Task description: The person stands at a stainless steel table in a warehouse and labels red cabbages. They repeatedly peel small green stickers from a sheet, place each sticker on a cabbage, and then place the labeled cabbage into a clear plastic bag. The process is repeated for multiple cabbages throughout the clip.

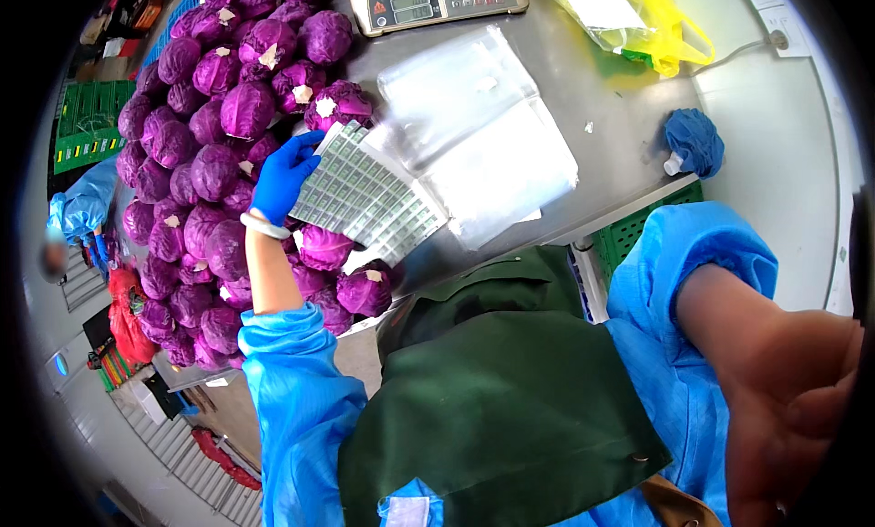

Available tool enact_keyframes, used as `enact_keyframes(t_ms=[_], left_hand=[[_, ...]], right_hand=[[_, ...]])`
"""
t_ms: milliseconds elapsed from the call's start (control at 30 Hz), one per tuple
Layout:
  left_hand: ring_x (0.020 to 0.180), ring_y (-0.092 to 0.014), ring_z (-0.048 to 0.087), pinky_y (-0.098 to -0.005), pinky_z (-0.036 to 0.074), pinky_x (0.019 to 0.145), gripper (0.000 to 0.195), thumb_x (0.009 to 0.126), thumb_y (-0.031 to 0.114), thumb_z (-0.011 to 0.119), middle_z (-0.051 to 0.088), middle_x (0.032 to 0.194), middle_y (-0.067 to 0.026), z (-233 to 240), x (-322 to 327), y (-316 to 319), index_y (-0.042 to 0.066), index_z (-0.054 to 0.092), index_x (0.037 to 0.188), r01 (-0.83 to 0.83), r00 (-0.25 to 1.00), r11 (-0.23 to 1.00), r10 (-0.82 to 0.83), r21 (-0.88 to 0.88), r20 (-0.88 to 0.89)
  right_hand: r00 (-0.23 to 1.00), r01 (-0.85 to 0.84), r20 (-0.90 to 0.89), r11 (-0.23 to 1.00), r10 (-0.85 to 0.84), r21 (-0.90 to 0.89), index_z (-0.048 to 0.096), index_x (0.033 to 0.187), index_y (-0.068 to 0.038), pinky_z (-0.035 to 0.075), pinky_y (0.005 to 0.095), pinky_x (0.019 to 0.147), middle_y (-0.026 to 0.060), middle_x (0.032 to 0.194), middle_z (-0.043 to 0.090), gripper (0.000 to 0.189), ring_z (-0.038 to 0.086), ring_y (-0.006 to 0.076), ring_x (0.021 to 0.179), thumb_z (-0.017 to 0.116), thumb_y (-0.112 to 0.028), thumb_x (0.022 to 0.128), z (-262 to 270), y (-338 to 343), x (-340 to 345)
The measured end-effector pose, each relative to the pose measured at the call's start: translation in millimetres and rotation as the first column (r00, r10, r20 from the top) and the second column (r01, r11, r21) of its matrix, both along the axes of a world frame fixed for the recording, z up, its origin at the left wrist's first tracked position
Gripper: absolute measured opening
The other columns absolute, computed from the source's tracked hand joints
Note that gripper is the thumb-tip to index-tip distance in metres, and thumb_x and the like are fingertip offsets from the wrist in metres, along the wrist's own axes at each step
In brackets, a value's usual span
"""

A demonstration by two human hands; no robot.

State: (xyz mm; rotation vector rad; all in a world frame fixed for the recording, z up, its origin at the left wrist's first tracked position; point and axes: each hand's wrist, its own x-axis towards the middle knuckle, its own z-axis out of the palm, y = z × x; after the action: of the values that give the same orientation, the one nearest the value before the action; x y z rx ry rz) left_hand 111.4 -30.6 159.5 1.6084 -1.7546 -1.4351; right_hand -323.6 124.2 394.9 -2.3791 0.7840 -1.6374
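Observation:
My left hand (279, 184), in a blue glove with a pale bracelet at the wrist, grips the upper left edge of a fan of label sheets (369, 192). Rows of small green printed labels cover the sheets. They lie over the heap of red cabbages (248, 110) and the near edge of a stack of clear plastic bags (472, 117). My right hand (786, 397) is bare and raised close to the camera at the right rim. Its fingers are partly cut off, so its grip is unclear.
A digital scale (437, 4) stands at the far side of the steel table (601, 137). Yellow plastic bags (656, 21) and a crumpled blue cloth (694, 143) lie to the right. Green crates (92, 123) and a person in blue (85, 199) are at the left.

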Motion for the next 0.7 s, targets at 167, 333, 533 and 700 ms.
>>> enact_keyframes(t_ms=[167,333,533,700], left_hand=[[0.096,-0.011,0.056,-0.0249,0.044,0.086,0.027,0.092,0.006,0.056,0.062,0.101,-0.003,65.2,-18.5,16.7,-0.002,0.058,0.118,0.008,0.981,0.988,0.022,0.156,-0.191],[0.097,-0.01,0.056,-0.0251,0.043,0.087,0.022,0.093,0.005,0.055,0.062,0.102,-0.0032,114.6,-38.7,27.4,-0.002,0.059,0.113,0.089,0.972,0.992,-0.067,0.089,-0.223],[0.102,-0.012,0.055,-0.0261,0.042,0.09,0.018,0.093,0.004,0.054,0.061,0.109,-0.0041,133.0,-48.3,38.7,-0.001,0.059,0.11,0.151,0.958,0.985,-0.125,0.082,-0.257],[0.097,-0.009,0.054,-0.0251,0.042,0.086,0.015,0.093,0.007,0.056,0.06,0.101,-0.002,128.5,-49.1,40.5,-0.001,0.061,0.105,0.15,0.967,0.987,-0.133,0.064,-0.219]], right_hand=[[1.0,-0.031,0.0,0.999,0.031,0.012,0.053,0.11,-0.006,0.044,0.0289,0.069,0.0086,0.091,0.057,0.033,0.056,0.0188,0.083,0.065,-0.015,0.082,-2.8,-13.4,0.1],[0.998,0.057,0.007,0.987,-0.059,0.149,0.053,0.115,-0.002,0.046,0.0296,0.07,0.0111,0.096,0.059,0.039,0.058,0.0207,0.086,0.069,-0.011,0.079,-42.5,-42.2,16.6],[0.984,0.162,0.012,0.917,-0.179,0.364,0.055,0.091,-0.006,0.043,0.0367,0.063,0.0086,0.076,0.058,0.035,0.055,0.0266,0.067,0.078,-0.024,0.073,-149.7,-91.1,131.4],[0.99,0.065,0.105,0.966,-0.094,0.252,0.054,0.081,-0.007,0.04,0.0365,0.06,0.0057,0.07,0.057,0.022,0.054,0.0245,0.066,0.074,-0.015,0.077,-166.2,-102.3,146.6]])
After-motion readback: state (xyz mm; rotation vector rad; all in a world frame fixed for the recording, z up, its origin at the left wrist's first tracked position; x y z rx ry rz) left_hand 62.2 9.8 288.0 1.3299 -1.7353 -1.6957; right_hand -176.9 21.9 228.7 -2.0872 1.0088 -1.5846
